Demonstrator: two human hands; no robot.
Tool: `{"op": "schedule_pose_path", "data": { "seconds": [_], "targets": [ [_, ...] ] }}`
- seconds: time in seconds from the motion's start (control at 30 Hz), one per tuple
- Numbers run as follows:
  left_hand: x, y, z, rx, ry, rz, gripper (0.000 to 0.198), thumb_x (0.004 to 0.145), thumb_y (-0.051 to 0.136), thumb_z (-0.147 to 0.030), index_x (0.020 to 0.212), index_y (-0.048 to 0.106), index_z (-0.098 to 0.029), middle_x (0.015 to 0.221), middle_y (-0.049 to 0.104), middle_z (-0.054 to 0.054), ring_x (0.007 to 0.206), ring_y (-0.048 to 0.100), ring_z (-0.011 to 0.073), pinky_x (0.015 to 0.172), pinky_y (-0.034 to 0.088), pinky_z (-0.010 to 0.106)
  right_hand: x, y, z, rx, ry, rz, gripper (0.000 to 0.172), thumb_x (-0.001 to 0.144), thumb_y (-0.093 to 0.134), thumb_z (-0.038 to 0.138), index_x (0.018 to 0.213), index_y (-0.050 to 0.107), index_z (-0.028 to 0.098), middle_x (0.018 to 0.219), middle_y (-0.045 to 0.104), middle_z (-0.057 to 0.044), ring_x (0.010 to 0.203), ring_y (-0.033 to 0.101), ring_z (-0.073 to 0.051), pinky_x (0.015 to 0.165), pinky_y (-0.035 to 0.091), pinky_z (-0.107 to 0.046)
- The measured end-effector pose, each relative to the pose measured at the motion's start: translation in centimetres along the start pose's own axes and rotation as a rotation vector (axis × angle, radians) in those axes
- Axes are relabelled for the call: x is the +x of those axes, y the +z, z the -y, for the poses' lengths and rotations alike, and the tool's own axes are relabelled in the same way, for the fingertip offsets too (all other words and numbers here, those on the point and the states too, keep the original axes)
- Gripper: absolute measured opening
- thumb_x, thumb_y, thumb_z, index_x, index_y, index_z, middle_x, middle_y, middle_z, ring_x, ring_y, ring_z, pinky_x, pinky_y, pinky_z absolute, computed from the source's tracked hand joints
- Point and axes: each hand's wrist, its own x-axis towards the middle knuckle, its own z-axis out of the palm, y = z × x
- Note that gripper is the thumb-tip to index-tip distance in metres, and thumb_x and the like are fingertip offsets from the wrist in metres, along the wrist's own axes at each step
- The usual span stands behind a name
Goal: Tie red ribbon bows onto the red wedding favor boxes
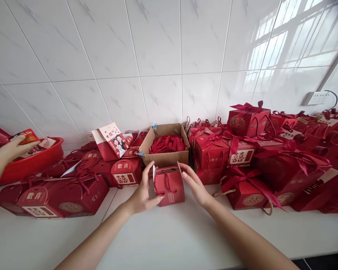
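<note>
A small red gift box [173,187] with twisted red rope handles stands on the white counter in front of me, its side flaps upright. My left hand [142,193] is curved around its left side, with fingers at the left flap and the thumb low by the front. My right hand [195,185] has its fingertips against the right flap, thumb and fingers bent around that edge. The box sits between both hands. Just behind it stands an open cardboard box [166,159] full of red ribbons [168,144].
Red boxes [67,197] crowd the left, below a red basin [56,150] where another person's hand [9,150] holds a red packet. A printed pink-and-red box [112,140] tilts on the pile. Ribbon-tied boxes [248,187] fill the right. The tiled wall [160,48] stands behind.
</note>
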Motion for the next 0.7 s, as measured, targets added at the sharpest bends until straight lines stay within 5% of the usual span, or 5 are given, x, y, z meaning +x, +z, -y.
{"op": "schedule_pose_path", "data": {
  "seconds": [0.1, 0.23, 0.37, 0.53, 0.7],
  "targets": [
    [0.1, -0.6, -1.0, 0.194, 0.145, -0.161, 0.087, 0.076, 0.062, -0.016, 0.145, 0.011, -0.028, 0.149, 0.016, 0.017, 0.139, 0.025, 0.0354, 0.11, 0.029, 0.06, -0.2, 0.2, -0.3, -0.052, -0.062, 0.004, 0.046, 0.089, 0.053, 0.051, 0.129, 0.049, 0.028, 0.142, 0.047, -0.005, 0.133, 0.04, -0.023, 0.111, 0.032, -0.039],
    [0.3, -0.9, -2.1, 0.45, 0.197, -0.351, 0.055, 0.077, 0.064, -0.016, 0.125, 0.039, -0.027, 0.134, 0.035, 0.013, 0.129, 0.038, 0.0306, 0.106, 0.037, 0.053, 0.2, 0.0, -1.2, -0.079, -0.109, -0.027, 0.034, 0.092, 0.046, 0.047, 0.119, 0.049, 0.025, 0.127, 0.056, -0.008, 0.12, 0.051, -0.021, 0.102, 0.042, -0.038],
    [0.4, -1.2, -1.9, 0.263, 0.085, -0.423, 0.057, 0.076, 0.071, -0.033, 0.123, 0.039, -0.027, 0.13, 0.041, 0.013, 0.123, 0.045, 0.0293, 0.092, 0.047, 0.042, 0.3, -0.5, -1.4, -0.111, -0.127, -0.077, 0.029, 0.093, 0.041, 0.042, 0.115, 0.048, 0.024, 0.105, 0.058, -0.007, 0.1, 0.057, -0.02, 0.092, 0.046, -0.037],
    [0.0, -3.8, -2.8, 0.162, 0.0, -0.177, 0.057, 0.078, 0.067, -0.031, 0.127, 0.039, -0.026, 0.137, 0.041, 0.015, 0.13, 0.04, 0.0301, 0.103, 0.039, 0.045, -0.3, -0.7, -0.1, -0.189, -0.21, 0.013, 0.023, 0.09, 0.051, 0.04, 0.1, 0.061, 0.022, 0.112, 0.056, -0.008, 0.112, 0.052, -0.023, 0.099, 0.041, -0.038],
    [-0.5, -8.0, -5.0, 0.31, -0.1, 0.31, 0.057, 0.076, 0.061, -0.018, 0.13, 0.045, -0.03, 0.148, 0.034, 0.011, 0.137, 0.035, 0.0307, 0.104, 0.043, 0.044, -0.7, -0.5, 0.3, -0.334, -0.346, 0.094, 0.009, 0.092, 0.052, 0.03, 0.094, 0.054, 0.021, 0.115, 0.059, -0.009, 0.11, 0.055, -0.022, 0.094, 0.044, -0.037]
  ]
}}
